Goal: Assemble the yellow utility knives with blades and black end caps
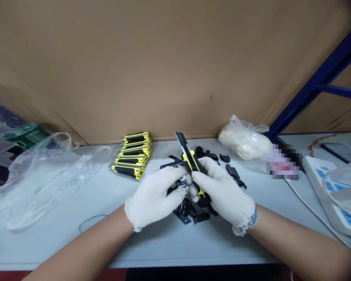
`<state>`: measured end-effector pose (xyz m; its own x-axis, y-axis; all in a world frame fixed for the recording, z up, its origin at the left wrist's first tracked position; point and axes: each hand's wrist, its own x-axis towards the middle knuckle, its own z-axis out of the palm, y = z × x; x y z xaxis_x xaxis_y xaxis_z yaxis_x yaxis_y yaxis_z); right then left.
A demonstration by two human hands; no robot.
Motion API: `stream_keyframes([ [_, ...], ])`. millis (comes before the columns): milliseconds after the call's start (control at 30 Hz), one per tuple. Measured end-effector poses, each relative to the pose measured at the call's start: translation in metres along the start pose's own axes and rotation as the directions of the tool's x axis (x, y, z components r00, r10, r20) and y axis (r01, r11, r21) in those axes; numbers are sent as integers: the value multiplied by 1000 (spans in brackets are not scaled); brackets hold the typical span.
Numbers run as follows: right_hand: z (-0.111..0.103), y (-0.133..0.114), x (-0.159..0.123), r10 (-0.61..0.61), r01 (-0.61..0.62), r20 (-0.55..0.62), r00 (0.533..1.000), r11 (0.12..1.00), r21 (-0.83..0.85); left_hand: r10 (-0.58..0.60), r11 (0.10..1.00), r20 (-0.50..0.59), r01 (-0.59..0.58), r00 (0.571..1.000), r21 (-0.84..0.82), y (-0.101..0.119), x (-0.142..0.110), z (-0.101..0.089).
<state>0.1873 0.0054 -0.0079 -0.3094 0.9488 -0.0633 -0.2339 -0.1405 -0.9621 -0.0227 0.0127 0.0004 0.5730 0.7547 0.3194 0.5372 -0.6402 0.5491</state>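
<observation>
My right hand (222, 189), in a white knitted glove, is closed round a yellow-and-black snap-off utility knife (190, 158). The knife's blade (181, 141) sticks out, pointing up and slightly left. My left hand (158, 195), gloved the same way, pinches a small black-and-silver part (179, 184) close beside the knife handle; its exact kind I cannot make out. Beneath and around both hands lie loose black plastic parts (202, 217) and dark flat blades (175, 160). More curved black pieces (224, 157) are scattered just beyond my right hand.
Several similar utility knives (131, 156) form a stack at the back left. A clear plastic bag (55, 179) spreads over the left side. Toward the right are a tied bag of pale contents (245, 140), a white power strip (330, 191) and a cable (307, 208). Cardboard (163, 70) stands behind.
</observation>
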Motion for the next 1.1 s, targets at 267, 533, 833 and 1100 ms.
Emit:
stream_keyframes([
  [267,-6,2,6,-4,6,-25,1000,998,64,47,999,-13,-47,999,25,-6,-1,-2],
  [533,-11,0,8,14,-9,-33,999,989,149,40,997,-16,-39,999,69,-14,-2,-2],
  [833,-14,-1,10,144,-129,-35,989,953,273,62,995,-7,-61,998,84,-14,-1,-3],
  [1100,-26,-6,19,257,-254,70,964,808,531,42,991,75,-51,996,121,-14,-1,-4],
])
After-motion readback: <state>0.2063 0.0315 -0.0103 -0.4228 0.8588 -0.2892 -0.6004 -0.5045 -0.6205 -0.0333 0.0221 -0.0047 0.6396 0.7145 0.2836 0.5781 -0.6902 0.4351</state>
